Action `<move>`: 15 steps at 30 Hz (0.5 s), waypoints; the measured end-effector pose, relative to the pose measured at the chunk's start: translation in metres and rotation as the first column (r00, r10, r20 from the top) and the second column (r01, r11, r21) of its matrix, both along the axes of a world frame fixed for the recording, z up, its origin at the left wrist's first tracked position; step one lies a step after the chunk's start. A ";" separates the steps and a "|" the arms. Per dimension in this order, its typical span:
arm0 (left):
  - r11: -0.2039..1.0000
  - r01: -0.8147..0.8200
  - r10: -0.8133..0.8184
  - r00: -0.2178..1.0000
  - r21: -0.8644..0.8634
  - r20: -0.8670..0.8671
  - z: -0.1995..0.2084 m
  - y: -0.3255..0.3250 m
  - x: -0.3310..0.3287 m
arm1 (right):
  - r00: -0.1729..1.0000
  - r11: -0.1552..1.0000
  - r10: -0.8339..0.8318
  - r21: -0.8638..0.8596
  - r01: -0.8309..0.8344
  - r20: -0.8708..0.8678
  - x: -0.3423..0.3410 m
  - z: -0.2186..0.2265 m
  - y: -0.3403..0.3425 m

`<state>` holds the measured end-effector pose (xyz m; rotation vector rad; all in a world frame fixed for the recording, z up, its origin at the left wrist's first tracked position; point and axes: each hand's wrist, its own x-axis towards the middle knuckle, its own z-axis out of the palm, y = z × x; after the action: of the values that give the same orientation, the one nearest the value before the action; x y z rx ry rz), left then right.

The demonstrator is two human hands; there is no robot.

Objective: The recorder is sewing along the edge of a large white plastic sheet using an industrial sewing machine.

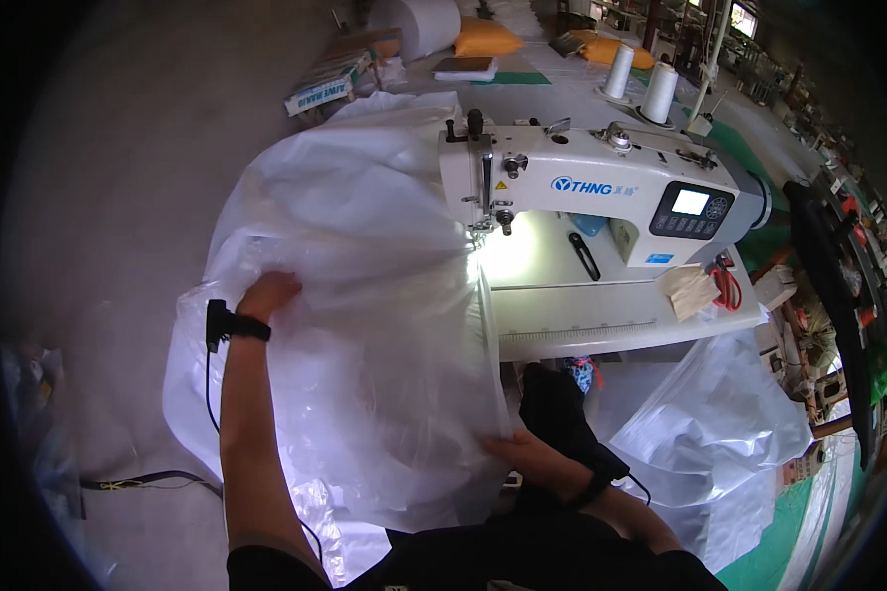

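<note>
A large, translucent white plastic sheet (365, 345) drapes over the left side of the sewing machine table and down toward my lap. Its right edge runs up to the needle area of a white sewing machine (581, 177), where a lamp glows. My left hand (269, 294) is on the sheet's left part, its fingers curled together on a fold of the plastic. Lower down, close to my body, my right hand (527, 455) pinches the sheet's right edge; the fingertips are partly hidden by it. Both wrists wear black straps with cables.
On the machine bed lie black thread snips (583, 256), a brown paper piece (688, 291) and red-handled scissors (726, 290). Two white thread cones (658, 94) stand behind. More white plastic (705, 433) hangs at right. A box (330, 84), white roll (416, 28) and orange bag (488, 37) sit at the back.
</note>
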<state>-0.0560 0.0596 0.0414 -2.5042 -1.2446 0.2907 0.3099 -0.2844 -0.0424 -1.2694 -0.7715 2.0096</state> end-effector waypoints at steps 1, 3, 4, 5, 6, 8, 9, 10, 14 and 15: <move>0.979 -0.198 0.202 0.972 -0.043 0.122 0.014 -0.021 0.017 | 1.000 1.000 0.000 0.012 0.000 -0.026 0.000 0.000 -0.001; 0.972 -0.233 0.202 0.875 0.018 0.439 0.031 -0.085 0.061 | 0.999 0.997 0.021 0.077 -0.018 -0.036 0.000 0.001 -0.005; 0.975 -0.048 -0.089 0.809 0.217 0.581 0.033 -0.124 0.086 | 0.996 0.994 0.044 0.104 -0.036 -0.075 0.000 0.002 -0.008; 0.976 0.052 -0.168 0.801 0.214 0.575 0.033 -0.164 0.110 | 0.997 0.998 -0.019 0.056 0.024 -0.078 -0.002 0.004 -0.011; 0.973 0.152 -0.230 0.677 0.174 0.699 0.027 -0.205 0.134 | 0.992 0.996 -0.083 0.005 0.084 -0.092 -0.003 0.005 -0.013; 0.988 0.060 -0.136 0.764 0.140 0.631 0.018 -0.259 0.170 | 0.980 0.993 -0.118 -0.002 0.119 -0.160 -0.006 0.009 -0.020; 0.996 0.031 -0.077 0.774 0.084 0.629 0.014 -0.273 0.179 | 0.962 0.986 -0.163 -0.064 0.153 -0.219 -0.007 0.010 -0.022; 1.000 0.002 -0.008 0.799 0.010 0.601 0.009 -0.280 0.189 | 0.958 0.988 -0.151 -0.008 0.153 -0.242 -0.007 0.012 -0.025; 1.000 0.001 -0.009 0.814 0.014 0.580 -0.007 -0.306 0.203 | 0.977 0.988 -0.094 0.103 0.115 -0.192 0.003 0.019 -0.027; 0.998 -0.016 -0.019 0.802 0.053 0.597 -0.009 -0.311 0.204 | 0.993 0.994 -0.065 0.079 0.073 -0.103 0.006 0.020 -0.026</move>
<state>0.1481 -0.2509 0.0320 -2.6350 -1.4321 -0.5876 0.3164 -0.3099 -0.0224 -1.1240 -0.7454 1.9498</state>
